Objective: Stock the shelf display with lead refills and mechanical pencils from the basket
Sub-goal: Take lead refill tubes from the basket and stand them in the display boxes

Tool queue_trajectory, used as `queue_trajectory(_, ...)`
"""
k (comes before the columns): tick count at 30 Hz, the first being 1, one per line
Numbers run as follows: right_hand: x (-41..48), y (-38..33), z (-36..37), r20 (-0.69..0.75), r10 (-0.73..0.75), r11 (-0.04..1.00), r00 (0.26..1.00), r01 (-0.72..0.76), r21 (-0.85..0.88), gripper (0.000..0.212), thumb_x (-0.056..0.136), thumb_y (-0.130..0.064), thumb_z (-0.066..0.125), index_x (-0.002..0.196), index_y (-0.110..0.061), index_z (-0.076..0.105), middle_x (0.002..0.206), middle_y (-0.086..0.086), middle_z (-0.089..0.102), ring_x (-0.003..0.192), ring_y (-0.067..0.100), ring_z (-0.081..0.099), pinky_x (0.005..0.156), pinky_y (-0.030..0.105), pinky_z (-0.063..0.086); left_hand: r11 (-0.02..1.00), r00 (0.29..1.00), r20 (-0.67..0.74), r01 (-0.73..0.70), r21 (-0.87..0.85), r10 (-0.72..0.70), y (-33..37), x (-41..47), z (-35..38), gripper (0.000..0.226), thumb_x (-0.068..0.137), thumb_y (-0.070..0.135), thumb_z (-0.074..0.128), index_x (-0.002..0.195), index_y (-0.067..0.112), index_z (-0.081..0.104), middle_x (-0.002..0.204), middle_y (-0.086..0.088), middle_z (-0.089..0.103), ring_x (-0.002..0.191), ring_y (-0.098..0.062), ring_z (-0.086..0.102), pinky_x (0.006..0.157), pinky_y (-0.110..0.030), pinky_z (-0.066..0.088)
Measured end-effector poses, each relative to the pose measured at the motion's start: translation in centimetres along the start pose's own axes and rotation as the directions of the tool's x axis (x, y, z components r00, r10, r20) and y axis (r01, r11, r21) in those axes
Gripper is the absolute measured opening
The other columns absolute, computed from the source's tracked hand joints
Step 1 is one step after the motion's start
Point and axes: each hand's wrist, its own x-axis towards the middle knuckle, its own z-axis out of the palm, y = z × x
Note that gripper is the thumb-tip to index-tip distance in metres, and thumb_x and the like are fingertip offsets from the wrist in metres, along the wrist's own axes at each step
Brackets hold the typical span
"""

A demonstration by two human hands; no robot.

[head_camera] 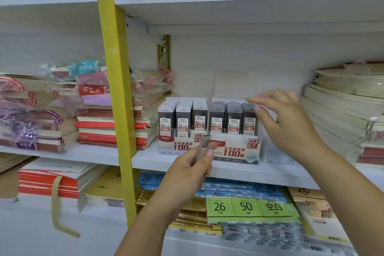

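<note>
Two display boxes of lead refills stand side by side on the middle white shelf (239,169): the 0.5 HB box (176,145) on the left and the 0.7 HB box (234,148) on the right, both packed with dark refill cases. My left hand (192,167) holds a slim clear lead refill case (202,146) upright in front of the two boxes. My right hand (284,116) reaches over the right rear of the 0.7 box, fingers spread, touching its raised clear lid (230,85). The basket is out of view.
A yellow upright post (116,81) divides the shelving. Stacks of red and cream notebooks (112,127) lie to the left, a tall pile of cream notebooks (342,114) to the right. Blue and green paper packs (249,207) fill the shelf below.
</note>
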Motion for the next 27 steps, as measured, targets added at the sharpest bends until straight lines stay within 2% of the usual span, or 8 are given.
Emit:
queue_trajectory(2, -1.0, -2.1, -0.5, 0.167, 0.005, 0.967, 0.986, -0.047, 0.250, 0.022, 0.090, -0.041, 0.049, 0.107, -0.049, 0.061, 0.092, -0.028, 0.059, 0.091, -0.006, 0.050, 0.073, 0.007, 0.040, 0.998, 1.000, 0.014, -0.027, 0.052, 0.027, 0.4, -0.3, 0.2, 0.019, 0.098, 0.048, 0.054, 0.111, 0.056, 0.065, 0.076, 0.009, 0.067, 0.060, 0.003, 0.057, 0.068, -0.021, 0.042)
queue_trajectory(5, -3.0, -4.8, 0.3, 0.375, -0.028, 0.871, 0.927, -0.161, 0.465, 0.027, 0.080, -0.062, 0.053, 0.106, -0.057, 0.058, 0.096, -0.024, 0.061, 0.082, -0.001, 0.060, 0.069, 0.013, 0.050, 0.990, 0.995, 0.054, -0.090, 0.107, 0.085, 1.0, -0.8, 0.5, 0.031, 0.097, 0.042, 0.060, 0.126, 0.055, 0.057, 0.109, 0.020, 0.065, 0.098, 0.015, 0.062, 0.089, -0.021, 0.046)
queue_trajectory(8, -4.5, -5.8, 1.6, 0.371, 0.016, 0.802, 0.929, -0.233, 0.550, 0.025, 0.086, -0.038, 0.067, 0.108, -0.049, 0.063, 0.088, -0.004, 0.067, 0.079, 0.018, 0.064, 0.074, 0.034, 0.057, 0.979, 0.988, 0.097, -0.132, 0.156, 0.118, 1.6, -1.4, 0.9, 0.045, 0.094, 0.031, 0.067, 0.126, 0.060, 0.054, 0.121, 0.033, 0.065, 0.114, 0.012, 0.058, 0.099, -0.022, 0.048)
queue_trajectory(10, -4.6, -5.5, 1.8, 0.342, 0.080, 0.741, 0.936, -0.285, 0.607, 0.029, 0.090, -0.017, 0.064, 0.103, -0.043, 0.067, 0.090, 0.002, 0.070, 0.087, 0.025, 0.066, 0.079, 0.044, 0.057, 0.979, 0.985, 0.119, -0.139, 0.149, 0.122, 2.0, -1.9, 0.8, 0.052, 0.090, 0.025, 0.072, 0.116, 0.066, 0.056, 0.120, 0.034, 0.065, 0.112, 0.012, 0.060, 0.089, -0.015, 0.052)
queue_trajectory(14, -4.4, -4.6, 1.4, 0.339, 0.172, 0.553, 0.925, -0.375, 0.744, 0.038, 0.091, -0.001, 0.061, 0.103, -0.036, 0.066, 0.094, -0.007, 0.073, 0.088, 0.012, 0.070, 0.067, 0.021, 0.055, 0.999, 0.998, 0.048, -0.032, -0.018, 0.033, 1.7, -2.3, -0.3, 0.033, 0.087, 0.013, 0.077, 0.113, 0.033, 0.069, 0.105, -0.001, 0.076, 0.093, -0.020, 0.076, 0.074, -0.025, 0.061)
queue_trajectory(18, -4.5, -3.9, 1.0, 0.368, 0.151, 0.587, 0.918, -0.382, 0.714, 0.035, 0.089, 0.001, 0.062, 0.097, -0.033, 0.068, 0.087, -0.010, 0.072, 0.074, 0.013, 0.072, 0.061, 0.017, 0.052, 0.987, 0.998, -0.068, -0.008, -0.161, -0.003, 1.8, -2.4, -1.3, 0.017, 0.090, 0.016, 0.072, 0.095, 0.032, 0.075, 0.089, -0.009, 0.078, 0.071, -0.024, 0.076, 0.054, -0.027, 0.059)
queue_trajectory(23, -5.1, -3.7, 1.2, 0.422, 0.096, 0.551, 0.901, -0.402, 0.732, 0.023, 0.086, -0.007, 0.069, 0.085, -0.030, 0.070, 0.087, 0.006, 0.073, 0.077, 0.024, 0.073, 0.065, 0.024, 0.056, 0.965, 0.982, -0.189, -0.066, -0.256, 0.017, 1.4, -1.9, -2.1, 0.014, 0.083, 0.020, 0.076, 0.093, 0.030, 0.080, 0.088, -0.004, 0.078, 0.082, -0.017, 0.076, 0.060, -0.022, 0.057)
queue_trajectory(27, -5.6, -4.0, 1.4, 0.414, 0.083, 0.583, 0.907, -0.381, 0.718, 0.005, 0.077, -0.023, 0.075, 0.080, -0.025, 0.072, 0.094, -0.002, 0.072, 0.087, 0.016, 0.069, 0.079, 0.026, 0.055, 0.900, 0.981, -0.193, -0.086, -0.426, 0.002, 1.4, -1.8, -2.0, 0.041, 0.068, 0.019, 0.080, 0.109, 0.021, 0.076, 0.099, -0.007, 0.079, 0.094, -0.020, 0.076, 0.070, -0.023, 0.060)
